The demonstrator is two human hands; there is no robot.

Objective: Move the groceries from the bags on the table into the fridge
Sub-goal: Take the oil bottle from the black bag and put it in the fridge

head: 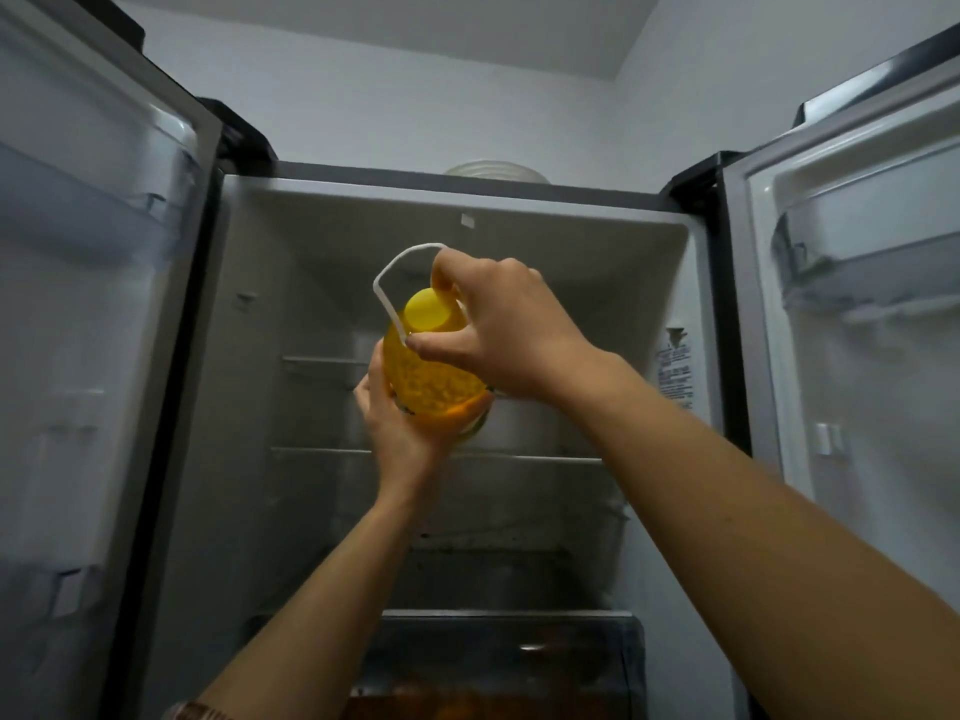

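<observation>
Yellow bottle w/ yellow cap is held up in front of the open fridge, about level w/ the upper shelves, not set down yet. Looks full, so prob heavy, smooth-sided, maybe slippery. Thin white carry loop looks flimsy. Right hand is curled round the neck, fingertips at the loop; left hand cups the base. 2 hands seems right: weight on the base, neck just to steer
</observation>
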